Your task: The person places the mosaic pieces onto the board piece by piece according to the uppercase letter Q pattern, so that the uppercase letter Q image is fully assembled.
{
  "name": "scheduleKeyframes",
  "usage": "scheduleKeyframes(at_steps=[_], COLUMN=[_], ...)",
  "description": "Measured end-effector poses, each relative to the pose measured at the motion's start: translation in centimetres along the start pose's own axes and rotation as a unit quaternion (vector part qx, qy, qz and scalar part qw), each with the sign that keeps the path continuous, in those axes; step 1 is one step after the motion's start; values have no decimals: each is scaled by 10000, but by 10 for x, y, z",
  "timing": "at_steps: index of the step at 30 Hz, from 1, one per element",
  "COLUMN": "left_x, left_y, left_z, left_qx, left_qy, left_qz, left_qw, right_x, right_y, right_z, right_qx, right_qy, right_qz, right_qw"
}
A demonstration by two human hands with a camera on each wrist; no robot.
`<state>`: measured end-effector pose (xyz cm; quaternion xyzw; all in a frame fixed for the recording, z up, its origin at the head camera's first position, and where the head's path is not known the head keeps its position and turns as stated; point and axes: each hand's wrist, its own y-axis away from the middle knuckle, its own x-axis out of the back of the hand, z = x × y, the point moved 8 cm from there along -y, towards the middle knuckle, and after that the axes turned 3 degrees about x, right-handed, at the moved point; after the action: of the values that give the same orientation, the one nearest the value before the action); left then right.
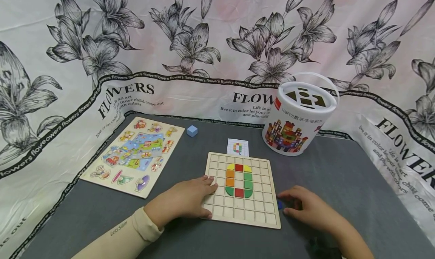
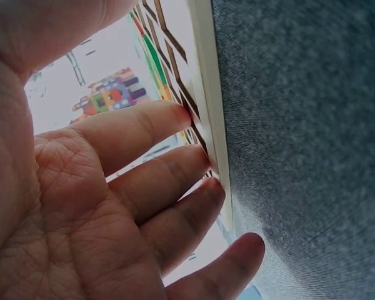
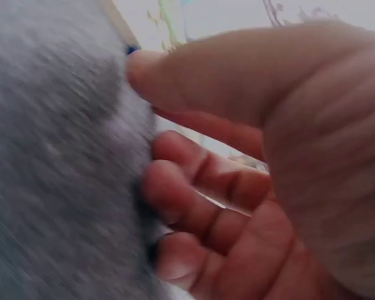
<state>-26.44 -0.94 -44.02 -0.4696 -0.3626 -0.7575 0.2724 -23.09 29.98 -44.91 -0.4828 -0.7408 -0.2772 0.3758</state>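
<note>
A wooden grid board (image 1: 263,206) lies on the table. Red, orange, yellow and green pieces (image 1: 239,193) form a ring in its cells. My left hand (image 1: 185,198) rests at the board's left edge, its fingers (image 2: 140,128) fairly straight against the rim and thumb near the front corner. Just off the board's right edge, my right hand (image 1: 310,208) pinches a small blue piece (image 1: 280,205) between thumb and index finger. The right wrist view is blurred; only a bit of the blue piece (image 3: 132,49) shows past the thumb tip, and the other fingers are curled.
A small card (image 1: 238,147) with a coloured letter Q stands behind the board. A light-blue cube (image 1: 192,131) and a wooden picture puzzle (image 1: 149,183) are at left. The white lidded bucket (image 1: 289,128) stands back right, before a flowered cloth.
</note>
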Motion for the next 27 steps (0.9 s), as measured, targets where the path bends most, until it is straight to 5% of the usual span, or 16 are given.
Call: scheduleKeyframes(at_steps=[7, 14, 21, 27], left_x=[1, -1, -2, -2], left_y=[1, 0, -1, -1], left_z=[0, 0, 0, 0], left_qx=[-37, -12, -70, -85], left_qy=[16, 32, -2, 9], left_qz=[37, 28, 79, 81], left_qw=[10000, 10000, 9999, 9999], right_x=[-4, -5, -6, -5], right_y=[-6, -3, -4, -8], right_z=[-3, -2, 2, -3], right_qx=[-351, -278, -763, -587], right_qy=[145, 61, 89, 268], right_qz=[175, 144, 226, 509], right_qw=[9991, 9995, 9968, 9966])
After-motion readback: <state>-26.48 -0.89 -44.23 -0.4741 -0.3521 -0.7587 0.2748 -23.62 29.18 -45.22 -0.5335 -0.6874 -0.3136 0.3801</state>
